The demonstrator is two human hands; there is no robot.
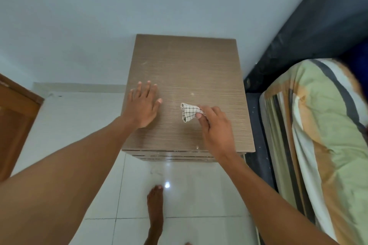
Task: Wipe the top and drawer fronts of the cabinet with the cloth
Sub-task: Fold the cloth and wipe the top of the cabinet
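A brown wood-grain cabinet point(189, 65) stands against the pale wall, seen from above; its top shows pale dusty marks. Only thin edges of its drawer fronts point(175, 157) show below the front rim. A small white cloth point(188, 114) with a dark check pattern lies bunched on the top, right of the middle. My right hand point(216, 125) pinches the cloth's right end between thumb and fingers. My left hand point(142, 103) lies flat on the top's left side, fingers spread, holding nothing.
A bed with a striped green, orange and white cover point(322, 135) and a dark headboard point(310, 32) stands close on the right. A brown wooden door point(16, 123) is at the left. My bare foot point(155, 209) stands on the glossy white tiled floor point(199, 195) in front of the cabinet.
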